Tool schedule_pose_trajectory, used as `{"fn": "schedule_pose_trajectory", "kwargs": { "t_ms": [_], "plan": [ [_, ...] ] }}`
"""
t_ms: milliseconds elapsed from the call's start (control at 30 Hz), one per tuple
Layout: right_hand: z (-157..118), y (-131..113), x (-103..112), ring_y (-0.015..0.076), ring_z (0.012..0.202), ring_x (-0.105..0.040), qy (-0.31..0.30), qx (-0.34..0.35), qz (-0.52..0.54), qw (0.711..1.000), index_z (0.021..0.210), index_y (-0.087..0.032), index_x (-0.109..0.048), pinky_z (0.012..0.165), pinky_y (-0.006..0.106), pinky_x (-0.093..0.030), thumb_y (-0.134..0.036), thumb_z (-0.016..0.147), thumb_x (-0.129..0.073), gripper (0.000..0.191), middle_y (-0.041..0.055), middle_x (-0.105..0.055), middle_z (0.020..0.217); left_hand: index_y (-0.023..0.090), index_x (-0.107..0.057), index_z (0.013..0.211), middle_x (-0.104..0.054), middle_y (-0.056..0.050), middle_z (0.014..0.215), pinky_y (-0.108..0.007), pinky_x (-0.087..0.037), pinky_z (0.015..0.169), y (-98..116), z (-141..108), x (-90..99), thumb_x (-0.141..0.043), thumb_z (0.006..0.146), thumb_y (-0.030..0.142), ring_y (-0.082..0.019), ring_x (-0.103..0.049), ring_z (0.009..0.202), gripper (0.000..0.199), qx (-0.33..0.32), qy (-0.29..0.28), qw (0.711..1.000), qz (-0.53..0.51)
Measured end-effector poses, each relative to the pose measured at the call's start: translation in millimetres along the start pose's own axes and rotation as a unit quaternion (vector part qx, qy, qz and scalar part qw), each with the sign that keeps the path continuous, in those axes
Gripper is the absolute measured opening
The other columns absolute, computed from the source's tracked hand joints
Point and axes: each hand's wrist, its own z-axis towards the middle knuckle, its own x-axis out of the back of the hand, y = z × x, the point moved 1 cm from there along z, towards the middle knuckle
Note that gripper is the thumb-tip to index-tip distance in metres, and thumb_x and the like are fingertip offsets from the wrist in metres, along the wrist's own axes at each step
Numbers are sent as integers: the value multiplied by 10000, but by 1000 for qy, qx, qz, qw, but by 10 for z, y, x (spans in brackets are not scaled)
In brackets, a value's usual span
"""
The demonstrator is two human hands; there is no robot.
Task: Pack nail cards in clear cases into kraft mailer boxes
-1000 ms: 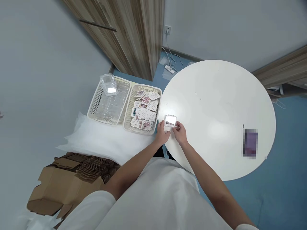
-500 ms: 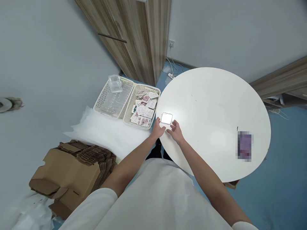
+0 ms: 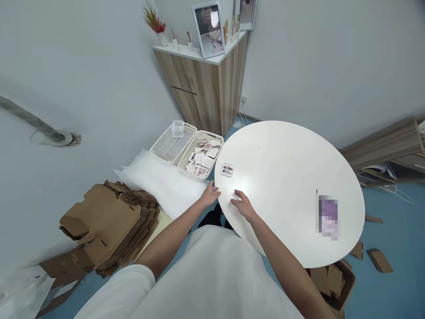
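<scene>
Left grip (image 3: 210, 195) and right grip (image 3: 243, 205) have fingers apart, holding nothing; a sideways brush could knock the clear case (image 3: 227, 169) beyond them off the bench (image 3: 282, 177).

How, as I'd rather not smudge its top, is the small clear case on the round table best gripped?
Probably by its left and right edges, coming from the near side: the clear case lies flat, squarish, with its sides exposed.
</scene>
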Motion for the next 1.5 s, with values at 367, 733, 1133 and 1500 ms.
{"fn": "schedule_pose_trajectory", "kwargs": {
  "t_ms": [367,733,1133,1500],
  "plan": [
    [-174,296,-53,153,728,-602,-102,-12,-16,995,939,-202,-593,718,313,-453,-330,611,-621,353,28,-614,871,163,-554,1033,-615,-82,941,-317,-443,744,-298,-612,183,-685,574,354,-189,-592,789,514,2,35,999,22],
    [116,286,-476,174,825,-594,-156,50,-178,970,1036,-188,-550,756,333,-461,-338,674,-554,392,63,-617,952,161,-528,1095,-586,-103,1063,-324,-424,832,-280,-627,561,-576,690,323,-219,-551,969,439,-52,86,989,109],
    [659,-152,-1865,226,1210,-384,-256,178,-452,836,1234,-195,-434,999,372,-301,-322,733,-523,524,81,-436,1299,154,-411,1223,-317,-120,1373,-366,-198,1057,-719,-421,1302,-550,732,304,-236,-237,1290,532,-7,192,977,90],
    [1165,-67,-2676,254,1307,-175,-231,202,-557,772,1329,-111,-256,1011,371,-261,-268,755,-488,639,125,-213,1418,162,-289,1310,-157,-112,1437,-365,-131,1076,-1089,-307,1493,-533,732,220,-214,-108,1325,630,32,164,985,-33]
  ]
}}
